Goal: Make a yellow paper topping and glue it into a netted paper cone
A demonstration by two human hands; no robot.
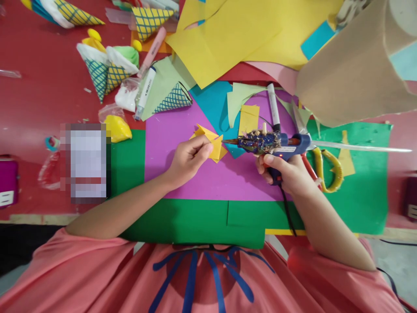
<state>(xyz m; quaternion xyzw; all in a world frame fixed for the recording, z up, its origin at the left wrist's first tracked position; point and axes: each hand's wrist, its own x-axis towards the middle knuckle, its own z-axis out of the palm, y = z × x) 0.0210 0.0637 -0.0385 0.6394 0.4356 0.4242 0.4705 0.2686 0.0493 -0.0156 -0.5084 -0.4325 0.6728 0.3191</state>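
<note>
Pinched in my left hand (190,158) is a folded yellow paper piece (217,150) with pointed ends, above a purple sheet (169,182). My right hand (283,169) is wrapped round the handle of a blue hot glue gun (286,145). Its nozzle points left and comes close to the paper; whether they touch I cannot tell. A long clear glue stick (358,147) sticks out of the gun's back, and dried residue coats its front. Behind the gun lie a small yellow paper square (249,118) and a white marker (274,106).
Yellow-handled scissors (329,171) lie right of my right hand on the green sheet (368,195). At the back left are paper cones (110,69), markers (145,93) and a bag of yellow clay (117,128). A large brown paper roll (348,69) stands at the back right. A blurred phone (87,161) lies left.
</note>
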